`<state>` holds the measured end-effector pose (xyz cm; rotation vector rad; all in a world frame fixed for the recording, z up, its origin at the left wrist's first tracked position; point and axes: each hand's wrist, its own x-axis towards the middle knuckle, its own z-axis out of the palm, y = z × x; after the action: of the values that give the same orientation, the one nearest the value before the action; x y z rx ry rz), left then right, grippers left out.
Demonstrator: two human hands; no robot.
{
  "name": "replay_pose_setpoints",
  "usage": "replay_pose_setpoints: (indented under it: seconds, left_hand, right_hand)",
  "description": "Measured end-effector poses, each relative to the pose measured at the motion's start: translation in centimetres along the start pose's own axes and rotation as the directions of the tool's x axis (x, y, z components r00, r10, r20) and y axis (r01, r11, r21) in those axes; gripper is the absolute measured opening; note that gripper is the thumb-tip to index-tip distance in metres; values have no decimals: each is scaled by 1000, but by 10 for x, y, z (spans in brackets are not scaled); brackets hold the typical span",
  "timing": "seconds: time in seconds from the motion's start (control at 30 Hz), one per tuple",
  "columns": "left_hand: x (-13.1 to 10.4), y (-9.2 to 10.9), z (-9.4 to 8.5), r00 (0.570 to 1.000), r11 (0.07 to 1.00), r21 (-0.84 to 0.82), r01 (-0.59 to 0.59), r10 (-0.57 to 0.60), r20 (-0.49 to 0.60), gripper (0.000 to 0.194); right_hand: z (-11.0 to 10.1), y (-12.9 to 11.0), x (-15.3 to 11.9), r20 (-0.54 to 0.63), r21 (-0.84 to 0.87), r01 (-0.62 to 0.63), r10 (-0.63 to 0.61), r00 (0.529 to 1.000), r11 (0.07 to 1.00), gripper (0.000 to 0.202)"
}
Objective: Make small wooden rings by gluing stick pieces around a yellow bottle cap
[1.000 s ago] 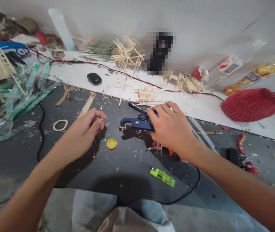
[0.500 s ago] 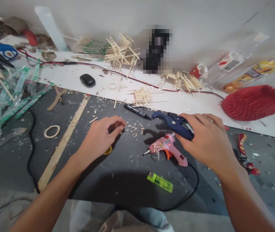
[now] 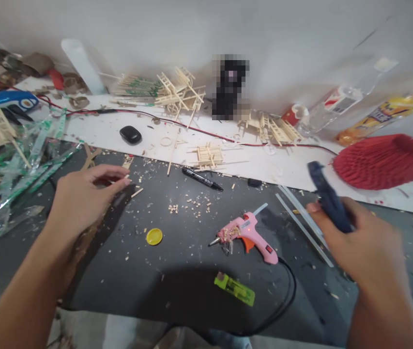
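Dark worktop [image 3: 186,247]: your right hand [image 3: 369,245] swung the gripped blue tool [image 3: 331,206] outward; left hand [image 3: 84,198] withdrew, fingertips [image 3: 121,183] narrow, contents unclear — wood bits [image 3: 173,209] exposed.

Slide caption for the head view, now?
Right hand holding a dark blue tool; between it and the left hand lie a pink glue gun and scattered pale chips.

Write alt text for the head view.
A person's right hand holds a blue tool over a cluttered dark table; the left hand pinches a small pale piece. Between them lie a pink glue gun, yellow lid and black marker.
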<state>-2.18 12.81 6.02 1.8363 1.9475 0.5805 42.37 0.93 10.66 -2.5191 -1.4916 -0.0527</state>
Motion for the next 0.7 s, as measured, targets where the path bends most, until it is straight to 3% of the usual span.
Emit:
replay_pose_setpoints:
  seconds: [0.1,0.2,0.4,0.53,0.7]
  left_hand:
    - [20,-16,-9,999,994,113,-11,6,42,30]
    - [33,-28,-8,998,978,207,-21,8,63,29]
    - [41,-27,3,1000,957,289,-25,21,15,23]
    - [43,2,8,993,967,231,-109,94,78,32]
    - [58,44,21,965,976,121,-179,151,213,32]
  right_hand:
    - [-11,13,-6,31,57,-278,276,961,959,45]
    - [-16,32,-10,113,142,-394,381,918,908,49]
    - [-18,47,-9,195,110,-269,244,950,957,56]
    - [-17,37,-6,178,130,-196,172,969,972,63]
    - [-19,22,-8,101,224,-190,172,980,956,53]
